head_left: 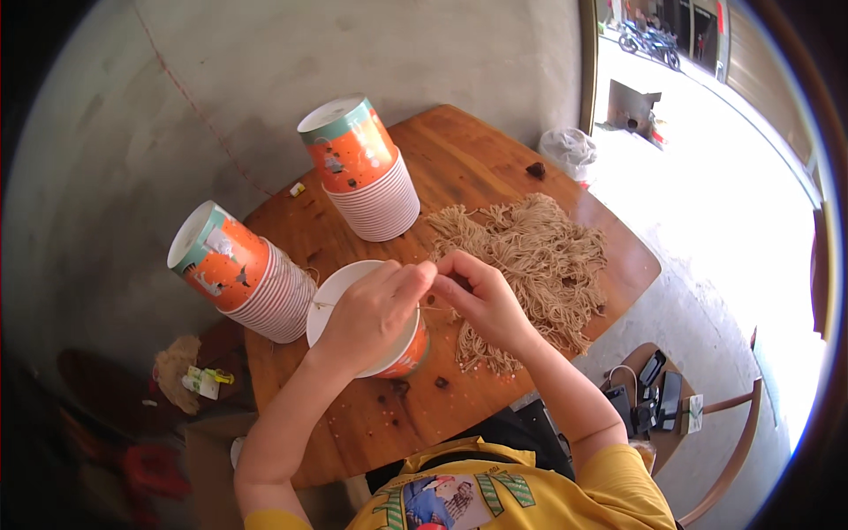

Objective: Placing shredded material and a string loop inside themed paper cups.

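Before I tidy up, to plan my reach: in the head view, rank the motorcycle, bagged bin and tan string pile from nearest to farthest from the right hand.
From the right hand:
1. Tan string pile, on the table, mostly to its right.
2. Bagged bin, beyond the table's far right edge.
3. Motorcycle, outside, at upper right.

a motorcycle (649, 42) stands outside, a lined bin (569, 152) by the wall (477, 53), dark devices (671, 394) on a chair (638, 355).

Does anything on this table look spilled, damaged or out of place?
Yes: small pale specks lie scattered on the near part of the wooden table, like spilled bits. A dark lump or mark stands out beyond the tangled beige cords; I can't tell which.
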### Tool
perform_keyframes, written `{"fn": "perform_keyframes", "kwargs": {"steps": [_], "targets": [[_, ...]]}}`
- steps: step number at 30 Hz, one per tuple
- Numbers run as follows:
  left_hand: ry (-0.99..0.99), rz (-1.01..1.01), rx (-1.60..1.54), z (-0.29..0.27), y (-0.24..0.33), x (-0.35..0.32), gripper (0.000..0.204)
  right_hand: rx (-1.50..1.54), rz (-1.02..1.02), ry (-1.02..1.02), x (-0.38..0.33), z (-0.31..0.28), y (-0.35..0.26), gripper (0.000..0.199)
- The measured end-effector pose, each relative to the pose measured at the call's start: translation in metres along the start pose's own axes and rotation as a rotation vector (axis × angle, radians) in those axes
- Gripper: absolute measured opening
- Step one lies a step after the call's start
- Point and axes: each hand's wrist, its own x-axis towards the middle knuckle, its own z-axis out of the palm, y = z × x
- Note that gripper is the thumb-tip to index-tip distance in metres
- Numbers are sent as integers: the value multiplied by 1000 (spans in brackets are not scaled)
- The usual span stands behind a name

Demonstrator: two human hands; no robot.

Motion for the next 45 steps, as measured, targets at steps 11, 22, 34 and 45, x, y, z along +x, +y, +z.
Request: {"fn": "perform_keyframes", "kwargs": {"steps": [11,22,34,45], "targets": [[-261,-759,-502,-3,33,-45,28,-272,-16,82,-36,0,14,13],[-128,-884,-669,-9,21,-75,35,-310,-177,158,-56,48,37,13],[-140,-897,-723,-18,23,-75,37,-362,-219,165,-48,59,39,14],[-137,-885,-731,-13,22,-75,36,-356,-214,143,-46,60,40,14]]}}
